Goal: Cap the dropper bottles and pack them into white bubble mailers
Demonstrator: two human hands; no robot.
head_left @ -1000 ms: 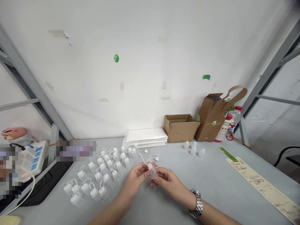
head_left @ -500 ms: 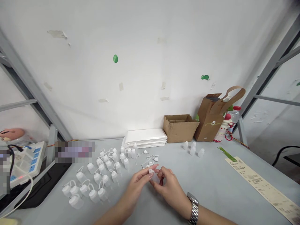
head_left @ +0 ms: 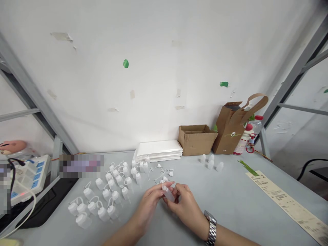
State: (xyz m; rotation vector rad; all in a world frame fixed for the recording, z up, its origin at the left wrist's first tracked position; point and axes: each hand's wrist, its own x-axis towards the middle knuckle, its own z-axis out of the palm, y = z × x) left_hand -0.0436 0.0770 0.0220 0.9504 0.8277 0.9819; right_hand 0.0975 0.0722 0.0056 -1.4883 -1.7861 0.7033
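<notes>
A small translucent bottle (head_left: 168, 194) is held tilted above the front middle of the grey table. The fingers of my left hand (head_left: 153, 198) pinch its top end, and my right hand (head_left: 184, 203), with a metal watch at the wrist, grips its body from the right. Just beyond my fingers lie loose white caps with looped straps (head_left: 164, 173). To the left stand several small bottles with white looped caps (head_left: 102, 214). Several bottles without straps (head_left: 210, 164) stand farther back on the right.
A stack of white boxes (head_left: 159, 150) and an open cardboard box (head_left: 197, 141) stand against the wall. Right of them are a brown paper bag (head_left: 228, 133) and bottles. A long printed paper strip (head_left: 287, 203) lies right, a power strip (head_left: 33, 176) left.
My hands have barely moved. The bottle between them has tilted slightly, and more of its body shows between my fingers.
</notes>
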